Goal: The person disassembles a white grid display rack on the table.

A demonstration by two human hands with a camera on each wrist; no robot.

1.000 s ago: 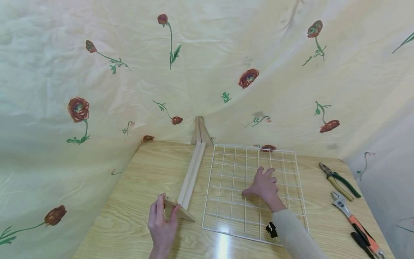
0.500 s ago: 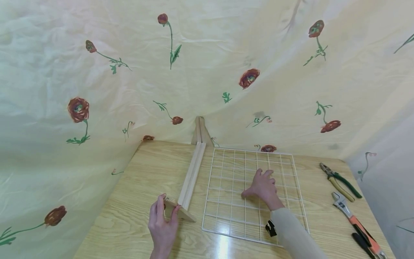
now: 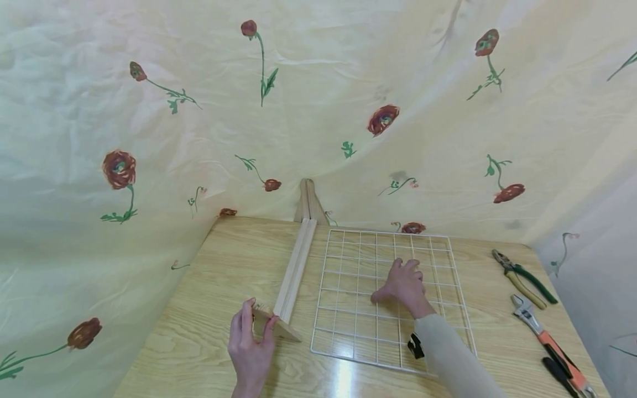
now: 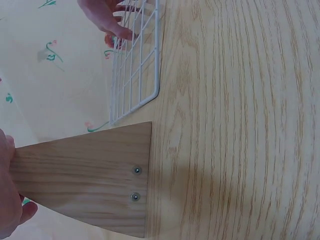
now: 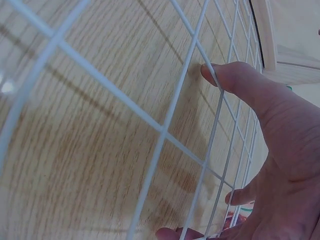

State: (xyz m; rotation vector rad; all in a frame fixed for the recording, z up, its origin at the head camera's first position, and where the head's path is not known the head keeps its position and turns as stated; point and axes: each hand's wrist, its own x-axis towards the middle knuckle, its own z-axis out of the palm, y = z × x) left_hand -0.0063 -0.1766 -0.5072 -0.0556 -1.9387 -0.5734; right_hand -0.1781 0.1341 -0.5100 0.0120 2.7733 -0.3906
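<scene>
My left hand (image 3: 251, 345) pinches the narrow top of a wooden end board (image 4: 85, 180) between thumb and fingers. The board stands on its wide edge and shows two screw heads in the left wrist view. A long pale wooden bar (image 3: 296, 271) runs back from it to a matching board (image 3: 309, 202) at the wall. To the right is a white wire grid panel (image 3: 343, 309). My right hand (image 3: 405, 287) grips the grid near its middle, fingers spread. In the right wrist view the thumb (image 5: 240, 80) and fingertips pass through the openings behind the wires.
Green-and-yellow pliers (image 3: 522, 279) lie on the wood-grain table (image 3: 199, 342) at the right. Nearer stands an adjustable wrench (image 3: 539, 331) with orange grips, beside a black-handled tool (image 3: 557, 373). A flower-patterned cloth (image 3: 318, 121) hangs behind and at the sides.
The far edge of the wire grid has come slightly nearer, its far right corner shifting a little left. My right hand moved very slightly with it; the left hand stays in place.
</scene>
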